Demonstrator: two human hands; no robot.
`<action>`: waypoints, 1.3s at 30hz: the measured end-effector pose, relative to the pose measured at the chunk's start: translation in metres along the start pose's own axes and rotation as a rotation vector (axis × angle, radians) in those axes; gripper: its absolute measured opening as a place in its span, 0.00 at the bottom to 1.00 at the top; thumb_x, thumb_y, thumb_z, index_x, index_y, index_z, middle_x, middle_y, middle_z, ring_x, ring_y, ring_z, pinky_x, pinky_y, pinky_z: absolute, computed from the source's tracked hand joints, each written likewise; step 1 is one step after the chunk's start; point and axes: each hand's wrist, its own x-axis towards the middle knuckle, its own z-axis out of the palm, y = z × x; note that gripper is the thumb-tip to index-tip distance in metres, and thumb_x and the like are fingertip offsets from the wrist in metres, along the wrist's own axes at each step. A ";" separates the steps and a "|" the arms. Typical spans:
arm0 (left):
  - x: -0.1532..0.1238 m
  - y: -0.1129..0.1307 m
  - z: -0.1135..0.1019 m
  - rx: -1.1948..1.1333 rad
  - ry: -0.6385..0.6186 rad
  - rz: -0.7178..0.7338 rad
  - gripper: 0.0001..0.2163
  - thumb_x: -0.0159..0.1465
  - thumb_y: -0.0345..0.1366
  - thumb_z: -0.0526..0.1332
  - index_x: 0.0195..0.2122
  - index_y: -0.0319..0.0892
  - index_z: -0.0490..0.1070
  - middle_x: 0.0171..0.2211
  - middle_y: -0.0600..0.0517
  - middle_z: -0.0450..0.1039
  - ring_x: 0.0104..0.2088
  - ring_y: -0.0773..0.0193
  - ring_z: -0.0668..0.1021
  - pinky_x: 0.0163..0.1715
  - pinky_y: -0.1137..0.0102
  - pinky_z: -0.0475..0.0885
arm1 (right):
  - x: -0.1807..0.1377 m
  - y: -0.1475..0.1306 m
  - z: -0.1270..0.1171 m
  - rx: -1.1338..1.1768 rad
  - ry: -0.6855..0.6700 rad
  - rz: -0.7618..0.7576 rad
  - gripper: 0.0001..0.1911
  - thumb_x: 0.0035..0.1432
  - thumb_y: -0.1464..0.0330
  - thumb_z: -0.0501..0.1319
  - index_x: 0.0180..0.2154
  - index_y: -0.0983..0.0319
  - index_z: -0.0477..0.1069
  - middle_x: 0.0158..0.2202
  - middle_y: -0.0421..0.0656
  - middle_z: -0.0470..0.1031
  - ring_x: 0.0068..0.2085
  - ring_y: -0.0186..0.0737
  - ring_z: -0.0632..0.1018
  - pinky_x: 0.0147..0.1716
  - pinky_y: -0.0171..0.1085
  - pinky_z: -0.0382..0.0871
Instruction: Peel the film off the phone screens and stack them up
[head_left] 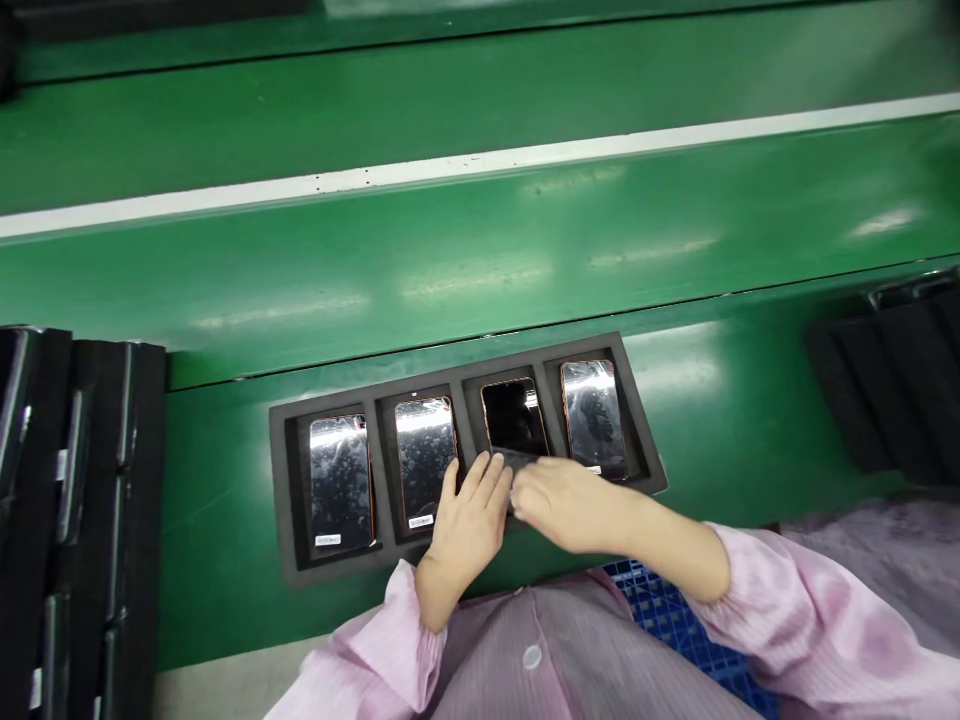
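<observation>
third phone [514,415] long axis near–far, just beyond both hands | left hand [466,520] flat on tray [285,500], grip released | right hand [562,503] pinching film [523,459] at phone's near end

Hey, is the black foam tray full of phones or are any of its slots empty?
Full. The black foam tray has four slots and each holds a phone; both hands meet at the near end of the third phone.
</observation>
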 end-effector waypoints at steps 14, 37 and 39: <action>0.022 -0.038 -0.015 -0.164 -0.090 0.127 0.15 0.60 0.22 0.50 0.37 0.43 0.74 0.46 0.52 0.77 0.48 0.54 0.75 0.55 0.52 0.62 | 0.066 0.040 -0.014 1.834 0.525 1.139 0.11 0.66 0.74 0.47 0.30 0.63 0.59 0.24 0.40 0.74 0.24 0.33 0.78 0.23 0.31 0.71; -0.054 -0.065 -0.036 0.022 0.016 -0.140 0.13 0.61 0.25 0.51 0.38 0.40 0.74 0.49 0.44 0.75 0.52 0.52 0.73 0.52 0.52 0.63 | 0.124 0.001 0.010 -0.107 0.057 0.641 0.09 0.61 0.70 0.56 0.39 0.66 0.72 0.40 0.53 0.72 0.43 0.50 0.69 0.38 0.43 0.64; -0.059 -0.067 -0.035 0.015 0.005 -0.130 0.12 0.62 0.26 0.51 0.39 0.40 0.74 0.50 0.44 0.74 0.53 0.52 0.73 0.53 0.52 0.62 | 0.128 0.000 0.010 -0.144 0.034 0.669 0.11 0.62 0.75 0.51 0.38 0.68 0.72 0.39 0.55 0.72 0.41 0.49 0.70 0.37 0.43 0.63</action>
